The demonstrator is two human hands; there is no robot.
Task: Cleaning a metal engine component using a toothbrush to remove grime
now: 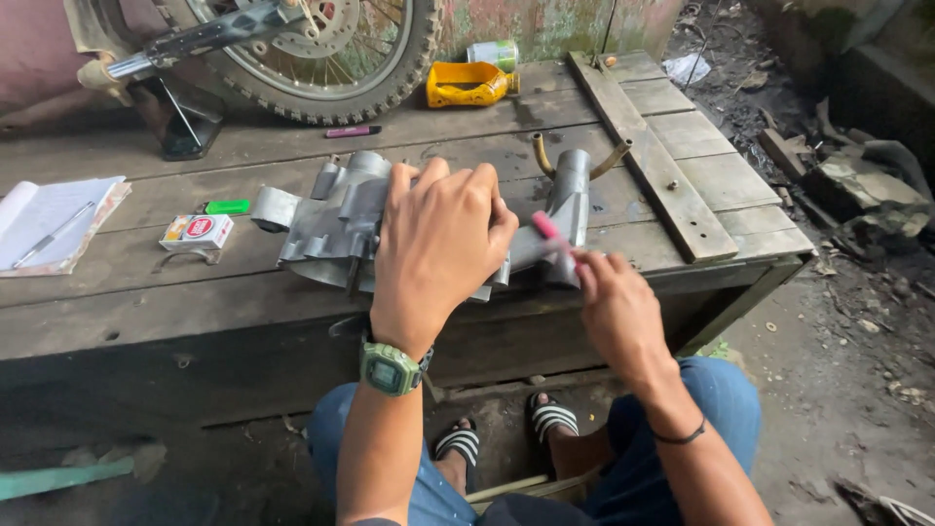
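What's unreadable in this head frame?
- Middle of the grey metal casting: hidden under the left hand.
- Tip of the pink tool in the right hand: blurred.
- Motorcycle wheel: cut off by the top edge.
- Notebook: cropped at the left edge.

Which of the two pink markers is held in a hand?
The pink marker in the right hand, touching the grey metal casing. The other marker lies loose near the wheel.

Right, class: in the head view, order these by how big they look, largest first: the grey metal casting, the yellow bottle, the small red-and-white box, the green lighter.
1. grey metal casting, nearest the camera
2. yellow bottle, farther back
3. red-and-white box
4. green lighter
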